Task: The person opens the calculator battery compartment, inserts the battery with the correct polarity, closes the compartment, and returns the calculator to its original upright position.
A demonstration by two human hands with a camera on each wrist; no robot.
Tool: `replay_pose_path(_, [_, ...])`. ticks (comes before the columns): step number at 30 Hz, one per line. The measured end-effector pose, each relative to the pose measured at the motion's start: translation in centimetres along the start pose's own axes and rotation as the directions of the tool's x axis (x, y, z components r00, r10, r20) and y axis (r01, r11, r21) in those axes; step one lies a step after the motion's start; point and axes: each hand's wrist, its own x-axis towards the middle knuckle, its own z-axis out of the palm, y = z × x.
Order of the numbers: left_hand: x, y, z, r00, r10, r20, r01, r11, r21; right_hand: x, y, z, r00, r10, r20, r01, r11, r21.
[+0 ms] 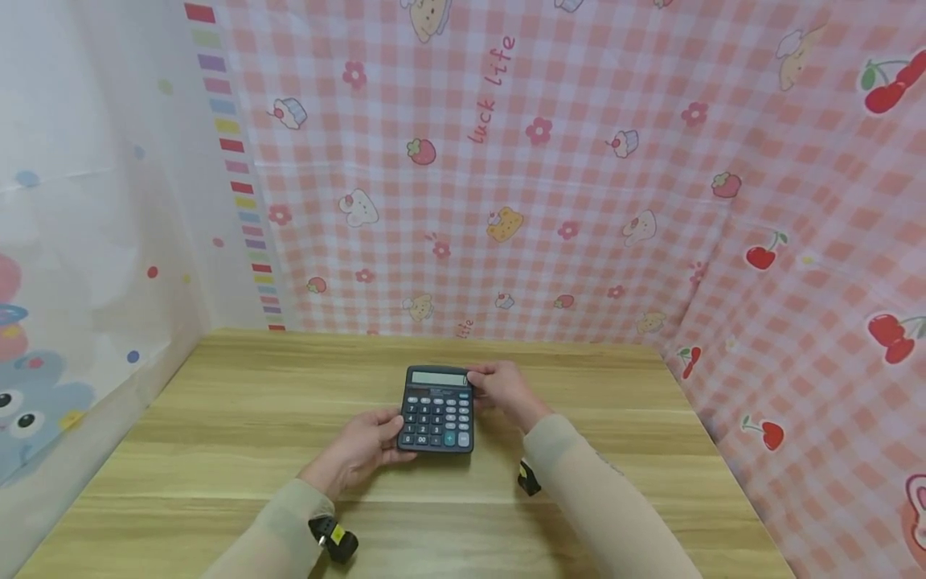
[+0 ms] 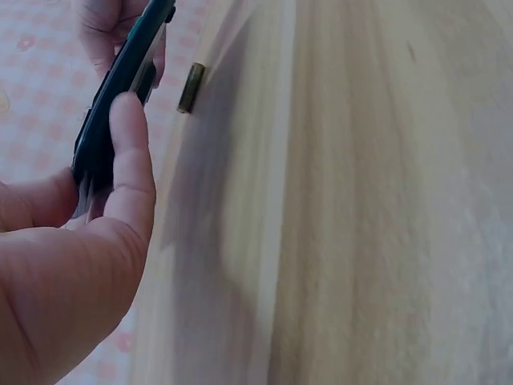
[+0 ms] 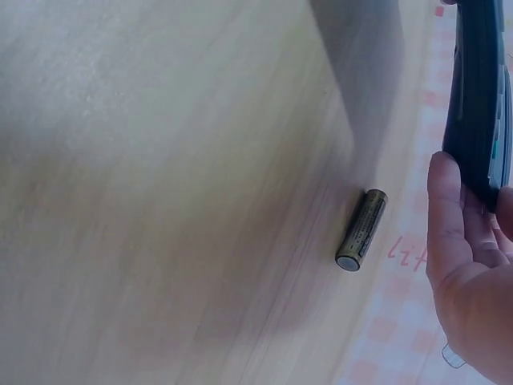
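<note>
Both hands hold a dark calculator (image 1: pixel 436 410) above the wooden table, its keys and display facing up toward the head camera. The left hand (image 1: pixel 367 446) grips its lower left edge, thumb on top and fingers beneath. At the upper right corner, the right hand (image 1: pixel 504 390) pinches it beside the display. In the left wrist view the calculator (image 2: pixel 120 88) is seen edge-on, raised off the table. A battery (image 3: pixel 362 230) lies on the table below it in the right wrist view; the left wrist view shows the battery (image 2: pixel 191 88) too, while the head view does not.
The wooden table (image 1: pixel 239 418) reaches back to a pink checked cloth (image 1: pixel 463 201) hanging behind it. More printed cloth hangs at the left and right sides. Each wrist wears a small black device.
</note>
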Motion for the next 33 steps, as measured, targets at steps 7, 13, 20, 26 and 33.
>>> replay_pose_path(7, [-0.3, 0.5, 0.2, 1.000, -0.007, -0.025, 0.005, 0.998, -0.067, 0.3, 0.2, -0.4, 0.999, -0.004, 0.034, 0.002, 0.998, 0.062])
replay_pose_path(13, [-0.3, 0.9, 0.4, 0.999, -0.006, -0.042, 0.002, 0.995, -0.101, 0.0, 0.2, -0.7, 0.997, -0.013, 0.072, 0.004, 0.992, 0.122])
replay_pose_path(20, [-0.6, 1.3, 0.5, 0.997, -0.025, -0.069, 0.016, 0.992, -0.126, -0.3, 0.3, -0.9, 0.996, -0.006, 0.093, -0.011, 0.984, 0.176])
replay_pose_path(26, [-0.9, 1.4, 0.6, 0.997, -0.022, -0.075, 0.012, 0.992, -0.129, -0.5, 0.2, -1.0, 0.996, -0.010, 0.092, -0.009, 0.981, 0.196])
replay_pose_path(33, [-1.2, 1.7, 0.8, 0.996, -0.026, -0.081, 0.015, 0.990, -0.139, -0.9, 0.0, -1.2, 0.993, -0.028, 0.114, 0.000, 0.972, 0.234])
